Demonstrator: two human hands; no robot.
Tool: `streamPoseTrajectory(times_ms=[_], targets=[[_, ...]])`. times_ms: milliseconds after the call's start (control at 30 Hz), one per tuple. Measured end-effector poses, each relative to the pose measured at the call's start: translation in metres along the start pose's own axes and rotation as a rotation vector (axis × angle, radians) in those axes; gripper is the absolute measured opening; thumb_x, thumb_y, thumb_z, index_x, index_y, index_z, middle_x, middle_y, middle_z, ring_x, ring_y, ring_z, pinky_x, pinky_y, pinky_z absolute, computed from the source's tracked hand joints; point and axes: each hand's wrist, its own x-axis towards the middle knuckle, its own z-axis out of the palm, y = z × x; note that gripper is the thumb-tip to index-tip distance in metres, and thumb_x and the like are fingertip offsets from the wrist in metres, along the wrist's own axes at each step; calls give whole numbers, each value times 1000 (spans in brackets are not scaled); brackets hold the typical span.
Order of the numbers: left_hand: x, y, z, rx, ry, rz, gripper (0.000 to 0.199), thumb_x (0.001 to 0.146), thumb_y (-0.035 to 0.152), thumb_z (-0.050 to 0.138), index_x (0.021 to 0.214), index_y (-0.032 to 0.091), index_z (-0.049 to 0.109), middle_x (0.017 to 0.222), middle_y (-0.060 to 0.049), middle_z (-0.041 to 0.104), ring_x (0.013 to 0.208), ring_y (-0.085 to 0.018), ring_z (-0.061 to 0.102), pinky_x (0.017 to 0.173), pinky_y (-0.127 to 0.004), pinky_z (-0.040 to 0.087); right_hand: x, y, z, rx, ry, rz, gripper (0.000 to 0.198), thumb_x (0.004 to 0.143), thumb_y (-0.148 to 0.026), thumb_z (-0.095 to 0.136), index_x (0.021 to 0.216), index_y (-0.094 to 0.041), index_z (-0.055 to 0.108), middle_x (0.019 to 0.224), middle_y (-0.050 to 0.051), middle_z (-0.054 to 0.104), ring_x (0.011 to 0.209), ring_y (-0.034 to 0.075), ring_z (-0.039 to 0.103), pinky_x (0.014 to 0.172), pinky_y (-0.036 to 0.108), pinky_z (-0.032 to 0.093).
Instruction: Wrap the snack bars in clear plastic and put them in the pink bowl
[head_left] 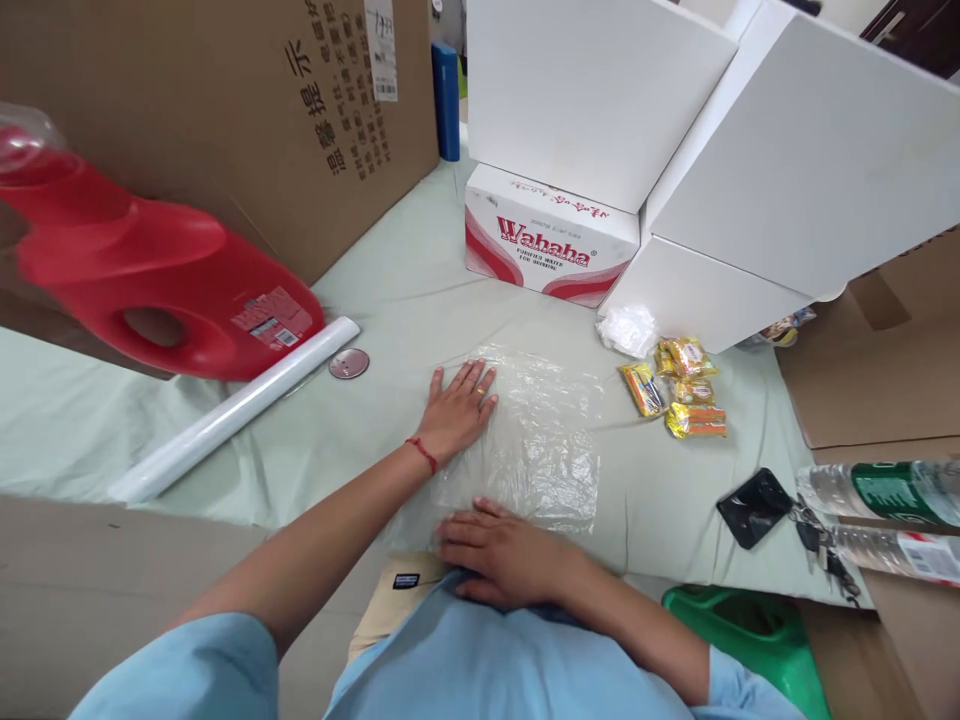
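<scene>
A thin clear plastic sheet (551, 440), wrinkled and shiny, is spread on the cloth-covered table (405, 290) in front of me. My left hand (459, 410) rests flat on its left side with the fingers spread; a ring and a red string bracelet show on it. Near the table's front edge, my right hand (502, 555) lies palm down over the sheet's lower left part, fingers stretched to the left. Neither hand grips anything. To the right of the sheet sit several small yellow snack packets (690, 385) and a crumpled white plastic bag (628, 330).
A white roll (240, 410), a round disc (349, 363) and a large red jug (172, 270) are on the left. Behind stand a Wahaha box (551, 240) and a brown carton (225, 120). A black phone (754, 508), keys (825, 545) and bottles (892, 490) lie at right.
</scene>
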Motion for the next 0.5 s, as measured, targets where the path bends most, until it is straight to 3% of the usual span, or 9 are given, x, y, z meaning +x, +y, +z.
streamPoseTrajectory(times_ms=[67, 133, 167, 200, 333, 400, 500], targets=[[-1, -3, 2, -8, 14, -3, 60, 109, 43, 29, 165, 25, 40, 175, -12, 32, 162, -29, 30, 131, -66, 2, -21, 10, -19, 132, 46, 44, 42, 107, -51, 51, 143, -38, 67, 154, -4, 63, 142, 17, 59, 123, 35, 45], [-2, -2, 3, -19, 18, -9, 60, 109, 43, 30, 165, 26, 40, 175, -11, 32, 163, -29, 29, 132, -66, 1, -43, 36, -53, 169, 281, 247, 34, 103, -50, 53, 128, -43, 75, 132, -6, 77, 117, 22, 75, 100, 39, 62], [-2, -1, 3, -24, 17, -11, 60, 109, 44, 30, 165, 26, 40, 174, -11, 33, 163, -29, 29, 132, -65, 1, -53, 54, -73, 97, 482, 417, 29, 101, -49, 54, 114, -40, 79, 113, -3, 82, 102, 25, 78, 90, 42, 65], [-2, 0, 3, -29, 16, -12, 60, 109, 43, 30, 165, 26, 40, 174, -11, 33, 163, -28, 29, 132, -65, 1, -62, 75, -96, 34, 597, 522, 33, 102, -46, 49, 109, -34, 80, 107, 3, 82, 99, 29, 78, 88, 47, 64], [-1, 1, 1, -47, 18, -11, 59, 108, 42, 30, 164, 24, 42, 174, -11, 33, 162, -29, 29, 132, -66, 2, -73, 157, -182, -249, 915, 817, 38, 98, -39, 48, 112, -18, 76, 109, 19, 73, 100, 37, 69, 96, 59, 54], [-1, 1, 0, -54, 18, -15, 59, 108, 42, 31, 163, 25, 43, 174, -11, 35, 162, -29, 30, 132, -66, 2, -66, 184, -211, -448, 937, 950, 40, 93, -37, 56, 122, -15, 72, 120, 20, 67, 101, 35, 66, 92, 52, 53], [-2, 1, -1, -59, 22, -22, 58, 108, 41, 32, 163, 26, 44, 173, -11, 36, 162, -30, 31, 132, -66, 3, -52, 207, -231, -610, 760, 994, 42, 89, -32, 65, 127, -16, 69, 128, 20, 62, 111, 35, 61, 88, 45, 52]])
